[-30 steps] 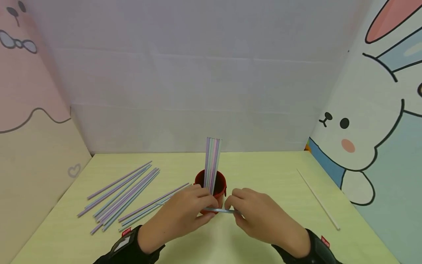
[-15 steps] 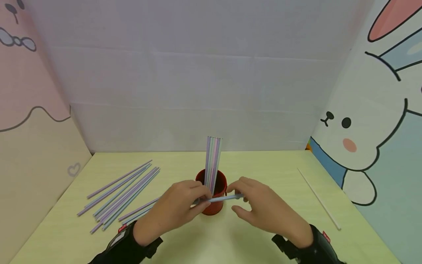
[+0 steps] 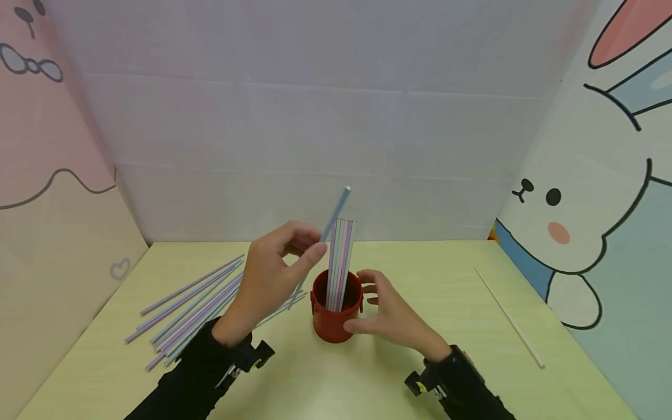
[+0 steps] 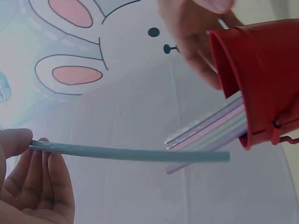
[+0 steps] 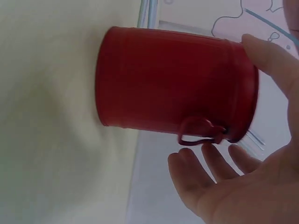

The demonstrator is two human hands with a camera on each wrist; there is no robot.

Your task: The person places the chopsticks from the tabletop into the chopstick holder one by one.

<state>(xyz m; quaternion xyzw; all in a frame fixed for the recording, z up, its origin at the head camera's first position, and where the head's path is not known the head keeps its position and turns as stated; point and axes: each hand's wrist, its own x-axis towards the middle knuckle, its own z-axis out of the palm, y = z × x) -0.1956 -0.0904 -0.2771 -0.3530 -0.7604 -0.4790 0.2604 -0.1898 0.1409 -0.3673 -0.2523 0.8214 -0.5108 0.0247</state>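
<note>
My left hand [image 3: 280, 274] pinches a light blue straw [image 3: 336, 213] between thumb and fingers. It slants up to the right, its top above the other straws and its lower end left of the red cup [image 3: 332, 324]. In the left wrist view the blue straw [image 4: 131, 154] points towards the cup's mouth. Several pastel straws [image 3: 341, 256] stand together in the cup, leaning slightly right. Around the cup's right side curves my right hand [image 3: 385, 315], fingers spread, thumb at the front. The right wrist view shows the thumb tip at the rim and the fingers by a small handle [image 5: 201, 133].
Purple and blue straws [image 3: 194, 315] lie fanned out on the left of the pale yellow table [image 3: 325, 385]. More straws [image 3: 286, 306] lie partly behind my left hand. A single white straw [image 3: 509, 318] lies at the right. A white wall [image 3: 294, 134] rises behind.
The blue straw, held level in front of the cup by both hands, has been raised and tilted by the left hand alone. The right hand has let go and moved to the cup's side.
</note>
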